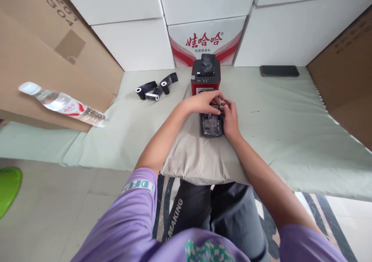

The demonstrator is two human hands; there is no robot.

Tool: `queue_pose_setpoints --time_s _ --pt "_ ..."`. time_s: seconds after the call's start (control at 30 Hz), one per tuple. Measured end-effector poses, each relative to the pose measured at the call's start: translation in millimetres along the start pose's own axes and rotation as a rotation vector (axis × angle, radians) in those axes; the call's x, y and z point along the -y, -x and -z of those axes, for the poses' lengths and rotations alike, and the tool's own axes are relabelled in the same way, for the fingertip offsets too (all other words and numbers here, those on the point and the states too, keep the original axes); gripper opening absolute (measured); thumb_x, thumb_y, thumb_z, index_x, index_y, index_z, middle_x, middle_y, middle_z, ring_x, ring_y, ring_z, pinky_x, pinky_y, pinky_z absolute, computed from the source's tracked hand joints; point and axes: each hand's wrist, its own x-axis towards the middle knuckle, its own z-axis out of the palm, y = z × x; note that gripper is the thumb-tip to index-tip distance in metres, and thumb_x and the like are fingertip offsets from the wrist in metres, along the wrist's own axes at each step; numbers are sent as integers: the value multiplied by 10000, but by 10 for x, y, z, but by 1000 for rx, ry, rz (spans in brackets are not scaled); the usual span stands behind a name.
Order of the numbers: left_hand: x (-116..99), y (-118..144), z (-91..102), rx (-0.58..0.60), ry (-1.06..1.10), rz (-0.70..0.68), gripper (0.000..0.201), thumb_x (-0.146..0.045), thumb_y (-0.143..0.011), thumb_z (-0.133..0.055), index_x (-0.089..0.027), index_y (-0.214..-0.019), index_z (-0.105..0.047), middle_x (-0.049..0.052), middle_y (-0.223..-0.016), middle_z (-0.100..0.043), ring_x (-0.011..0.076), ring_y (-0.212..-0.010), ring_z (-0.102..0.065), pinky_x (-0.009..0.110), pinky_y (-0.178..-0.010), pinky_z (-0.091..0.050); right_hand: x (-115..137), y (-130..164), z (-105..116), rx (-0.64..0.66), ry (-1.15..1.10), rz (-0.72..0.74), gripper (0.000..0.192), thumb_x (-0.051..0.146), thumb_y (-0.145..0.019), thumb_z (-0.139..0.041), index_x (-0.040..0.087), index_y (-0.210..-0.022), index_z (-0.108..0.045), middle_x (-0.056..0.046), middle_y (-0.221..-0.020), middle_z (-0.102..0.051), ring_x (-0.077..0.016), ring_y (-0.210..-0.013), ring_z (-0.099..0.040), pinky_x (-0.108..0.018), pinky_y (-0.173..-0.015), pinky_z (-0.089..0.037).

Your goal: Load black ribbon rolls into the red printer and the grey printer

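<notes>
Head view: both hands are working at the open tray (211, 124), a dark part with a glossy inner face that is lying flat on a grey pad (197, 157), just in front of the red printer (205, 76). The left hand (205, 102) is reaching across the tray's far end, fingers curled down and touching it; whether it is gripping anything cannot be told. The right hand (230, 117) is lying along the tray's right edge, fingers bent inward and meeting the left fingertips over the tray. Black rolls (155, 89) are lying on the green sheet (290, 115), left of the printer. A water bottle (64, 104) is lying against the cardboard on the left. A phone (279, 71) is lying by the white boxes, well apart from the hands.
</notes>
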Motion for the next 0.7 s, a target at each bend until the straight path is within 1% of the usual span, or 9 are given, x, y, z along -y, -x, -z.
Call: queue_pose_setpoints --time_s 0.1,0.23,0.33,0.43,0.53,0.6,0.7 --pt "-55 11 -27 23 -136 3 452 -189 -819 -761 -185 -1260 -661 111 -1274 -775 257 -1234 -714 371 -1037 -554 -3 -8 4 -14 -6 -43 627 815 -924 -562 323 -1312 -599 -71 -1411 -667 -289 -1261 -682 -572 -1198 -509" --pt "-113 -1 -77 17 -217 14 456 -166 -850 -729 -152 -1301 -662 125 -1292 -771 242 -1222 -717 334 -1015 -553 19 -4 6 -1 -1 -38 611 794 -939 -558 316 -1317 -593 -81 -1424 -661 -294 -1266 -686 -568 -1202 -507" --pt "-163 1 -84 32 -340 68 473 -162 -845 -752 -133 -1311 -673 127 -1268 -776 236 -1170 -729 303 -955 -547 2 -7 8 -6 -8 -39 584 775 -945 -562 333 -1326 -588 -70 -1392 -676 -276 -1232 -694 -558 -1198 -519" --pt "-233 18 -70 59 -485 132 401 -157 -876 -730 -132 -1275 -717 116 -1228 -794 240 -1110 -743 296 -884 -527 -26 -16 16 0 18 -38 544 738 -965 -547 342 -1337 -586 -66 -1362 -682 -266 -1223 -693 -540 -1184 -533" --pt "-284 26 -70 98 -579 158 363 -147 -908 -710 -137 -1268 -755 113 -1230 -807 250 -1125 -750 303 -891 -513 -35 -22 24 9 61 -25 523 707 -985 -519 339 -1351 -586 -69 -1361 -678 -263 -1240 -686 -515 -1168 -547" --pt "-285 21 -86 103 -607 194 383 -170 -910 -737 -136 -1291 -753 120 -1238 -811 258 -1134 -754 307 -886 -514 -27 -21 23 11 67 -22 521 702 -990 -508 341 -1358 -581 -70 -1360 -673 -260 -1229 -690 -505 -1149 -560" --pt "-254 11 -122 60 -608 262 489 -231 -866 -820 -128 -1331 -710 131 -1233 -811 264 -1085 -762 310 -811 -512 -10 -15 15 13 54 -35 519 698 -991 -503 343 -1363 -571 -72 -1363 -665 -260 -1224 -696 -510 -1155 -558"
